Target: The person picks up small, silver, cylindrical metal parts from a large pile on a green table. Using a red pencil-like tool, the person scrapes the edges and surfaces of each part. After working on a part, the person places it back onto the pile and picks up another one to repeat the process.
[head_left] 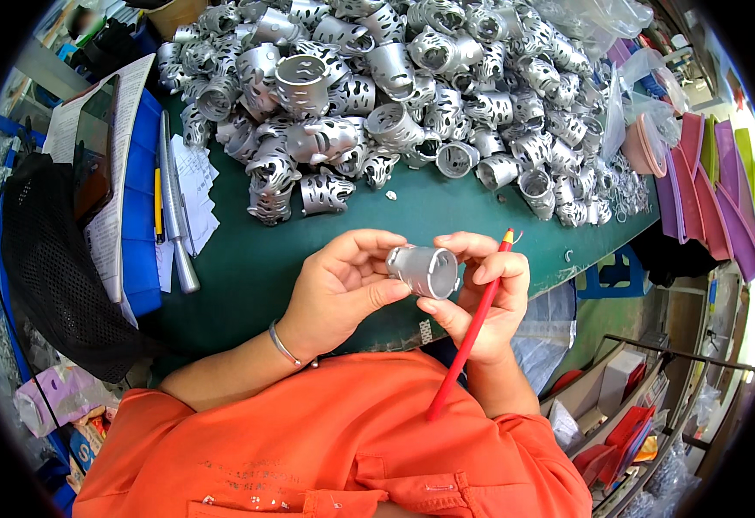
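Note:
Between both hands, just above the near edge of the green table, I hold a silver-grey cylindrical metal sleeve [426, 272] lying on its side, its open end turned to the right. My left hand [347, 272] pinches its left end with thumb and fingers. My right hand [494, 293] grips the right rim with thumb and fingertips. That same hand also keeps a red pencil [471, 341] slanted between its fingers, tip up. Past my hands a large heap of similar silver sleeves with cut-out patterns [326, 192] covers the far side of the table.
The green table [248, 268] carries a blue tray [144, 207] with papers and a phone [94, 151] at left. Beside it lie a yellow pen [158, 205] and a long metal tool [174, 207]. A black mesh bag [58, 268] sits near left; coloured bins [706, 181] stand at right.

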